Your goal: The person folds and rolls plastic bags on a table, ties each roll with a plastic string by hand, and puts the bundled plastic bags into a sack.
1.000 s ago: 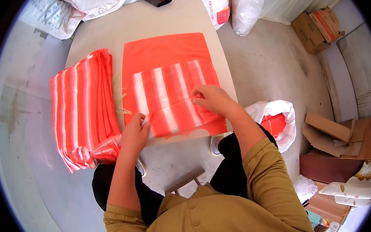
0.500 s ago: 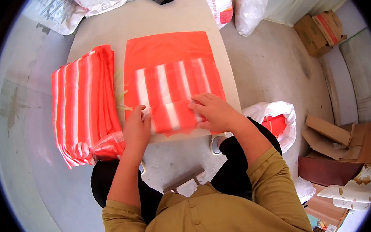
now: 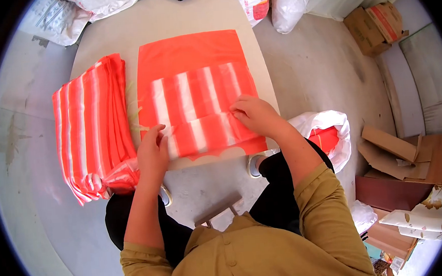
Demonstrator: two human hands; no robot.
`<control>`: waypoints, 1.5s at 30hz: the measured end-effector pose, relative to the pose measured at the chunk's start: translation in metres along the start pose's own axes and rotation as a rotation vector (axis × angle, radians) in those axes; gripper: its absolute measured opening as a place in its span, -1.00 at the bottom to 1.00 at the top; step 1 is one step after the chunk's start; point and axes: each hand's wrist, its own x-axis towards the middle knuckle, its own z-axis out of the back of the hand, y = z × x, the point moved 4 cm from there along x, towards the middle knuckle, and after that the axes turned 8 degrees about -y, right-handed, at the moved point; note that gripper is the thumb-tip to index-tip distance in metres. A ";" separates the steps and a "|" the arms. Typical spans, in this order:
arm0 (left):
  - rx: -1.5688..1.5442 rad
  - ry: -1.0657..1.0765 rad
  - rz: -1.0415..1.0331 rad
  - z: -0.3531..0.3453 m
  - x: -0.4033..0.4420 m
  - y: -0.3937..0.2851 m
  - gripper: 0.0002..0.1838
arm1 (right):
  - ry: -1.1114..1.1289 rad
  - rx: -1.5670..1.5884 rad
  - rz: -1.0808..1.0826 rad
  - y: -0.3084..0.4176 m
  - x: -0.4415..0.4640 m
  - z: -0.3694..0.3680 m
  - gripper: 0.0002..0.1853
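A red-and-white striped piece (image 3: pixel 198 91) lies over a plain red sheet (image 3: pixel 190 49) on the beige table (image 3: pixel 163 20). My left hand (image 3: pixel 153 148) pinches the striped piece at its lower left edge. At its right side, my right hand (image 3: pixel 254 114) has its fingers pressed together on the striped material. A crease runs across the piece between my hands, and its lower part looks doubled over. Left of the sheet is a thick folded stack of striped material (image 3: pixel 91 123), its gathered end hanging at the table's near edge.
White sacks (image 3: pixel 250 2) stand beyond the table. A white bag (image 3: pixel 340 141) with red material sits on the floor at right. Cardboard boxes (image 3: pixel 376 30) are at the far right, and an opened carton (image 3: pixel 391 150) lies nearer. A dark stool edge (image 3: pixel 218 209) shows between my legs.
My right hand's fingers, spread over the striped piece half a second ago, have drawn together at its right side. My left hand stays at the left edge. The whole view has shifted slightly.
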 end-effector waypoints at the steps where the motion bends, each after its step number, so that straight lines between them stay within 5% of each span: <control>1: -0.020 -0.011 0.006 -0.002 0.001 0.003 -0.71 | 0.015 -0.053 -0.028 0.001 0.000 0.000 -0.74; 5: -0.075 -0.030 -0.006 -0.002 0.004 0.001 -0.79 | -0.086 -0.216 0.030 0.007 0.000 0.003 -0.80; 8: 0.054 -0.144 -0.264 0.010 0.000 -0.013 -0.75 | -0.062 -0.162 0.251 0.019 -0.012 0.004 -0.73; 14: 0.277 0.142 -0.677 0.002 -0.026 -0.035 -0.51 | -0.027 -0.093 0.467 0.042 -0.031 0.002 -0.49; 26: 0.343 0.156 -0.647 -0.008 -0.018 -0.024 -0.37 | -0.018 -0.248 0.467 0.041 -0.027 -0.007 -0.40; 38: 0.294 0.160 -0.516 0.006 -0.011 -0.033 -0.48 | -0.098 -0.242 0.417 0.032 -0.026 -0.006 -0.48; 41: 0.112 0.303 -0.231 0.020 -0.009 -0.024 -0.60 | 0.159 -0.207 0.041 0.035 -0.024 0.017 -0.59; 45: -0.129 0.291 0.113 0.023 -0.001 -0.004 -0.73 | 0.126 -0.063 -0.028 0.007 -0.020 0.042 -0.68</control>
